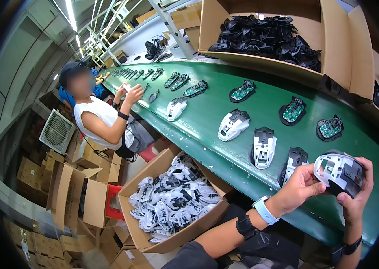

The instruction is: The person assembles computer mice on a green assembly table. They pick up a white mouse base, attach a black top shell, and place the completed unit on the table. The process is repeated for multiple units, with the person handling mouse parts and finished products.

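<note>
Between my two hands, above the near edge of the green bench, is a white and black computer mouse shell (338, 171). My left hand (300, 187) pinches its left side with thumb and fingers. On the other side my right hand (359, 193) grips the black part, fingers wrapped behind it. Just beyond my left hand lies another mouse shell (294, 162), partly covered by the hand. To its left rest more white and black shells, such as one shell (264, 148) and another (233, 125). Behind them sits a mouse base with a green circuit board (330, 128).
The green bench (198, 139) runs to the far left, with several circuit-board bases in a row. A carton (261, 57) of black parts stands behind it. Below the near edge is a carton (132, 224) of bagged white shells. A co-worker (99, 116) handles a white part further along.
</note>
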Demonstrator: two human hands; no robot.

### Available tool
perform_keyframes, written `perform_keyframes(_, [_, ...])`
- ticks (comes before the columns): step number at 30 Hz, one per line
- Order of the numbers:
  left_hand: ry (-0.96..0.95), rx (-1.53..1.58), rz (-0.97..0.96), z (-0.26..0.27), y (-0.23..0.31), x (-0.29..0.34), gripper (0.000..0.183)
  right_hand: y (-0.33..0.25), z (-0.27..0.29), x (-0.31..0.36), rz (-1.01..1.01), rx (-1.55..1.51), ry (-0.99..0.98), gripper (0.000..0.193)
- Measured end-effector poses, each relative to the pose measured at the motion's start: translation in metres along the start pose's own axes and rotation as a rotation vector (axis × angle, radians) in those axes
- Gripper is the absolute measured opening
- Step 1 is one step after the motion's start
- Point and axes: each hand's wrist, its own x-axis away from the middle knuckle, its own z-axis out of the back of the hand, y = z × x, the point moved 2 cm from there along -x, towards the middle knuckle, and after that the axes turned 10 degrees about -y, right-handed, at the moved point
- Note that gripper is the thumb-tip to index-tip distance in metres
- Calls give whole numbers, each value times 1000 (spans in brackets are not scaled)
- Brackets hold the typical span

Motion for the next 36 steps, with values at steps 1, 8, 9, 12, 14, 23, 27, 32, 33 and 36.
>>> perform_keyframes(1, [2,-9,11,1,1,0,34,-1,-4,-4,50,-10,25,102])
perform_keyframes(8, [-59,-23,110,2,-2,0,31,-4,3,-6,42,-18,-34,100])
perform_keyframes(9, [-59,-53,104,0,0,-2,32,-4,4,-8,26,-51,-45,100])
perform_keyframes(12, [-3,-147,33,0,-3,-6,35,1,4,-15,-1,-106,-105,100])
perform_keyframes(14, [117,-398,-33,-2,-4,-6,35,8,-12,-20,41,-126,-26,101])
perform_keyframes(23, [-49,-1414,-323,-25,-7,-4,48,19,-14,-12,-38,-13,-115,54])
perform_keyframes(27, [-45,-1481,-314,-17,-11,-5,30,9,21,-22,2,478,-166,45])
perform_keyframes(32, [-37,-1482,-295,-30,-1,-9,13,30,50,6,22,923,-186,41])
perform_keyframes(33, [-40,-1478,-269,-32,-2,-11,12,35,48,10,16,913,-146,42])
perform_keyframes(36, [-70,-1431,-230,-37,-5,-12,12,46,55,17,28,917,-96,44])
